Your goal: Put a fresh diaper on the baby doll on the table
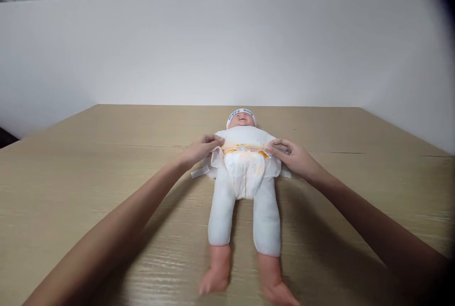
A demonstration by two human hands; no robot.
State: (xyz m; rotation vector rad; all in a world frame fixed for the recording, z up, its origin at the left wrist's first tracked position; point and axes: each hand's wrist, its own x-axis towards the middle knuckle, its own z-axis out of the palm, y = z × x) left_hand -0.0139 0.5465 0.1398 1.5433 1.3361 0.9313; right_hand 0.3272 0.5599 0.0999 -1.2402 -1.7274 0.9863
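Two hands are set at a doll's (245, 187) waist on the wooden table (71, 192) — the left hand (201, 149) and the right hand (293, 157) each pinched shut on a side flap of the diaper (245, 168). Fastening at the patterned waistband (245, 148) seems under way; even, steady tension is called for next. Fingertips and tabs are hard to make out — the doll's right foot is blurred.

Both arms reach forward, nearly straight; left hand (199, 150) and right hand (292, 156) face each other, fingers curled in a pinch.
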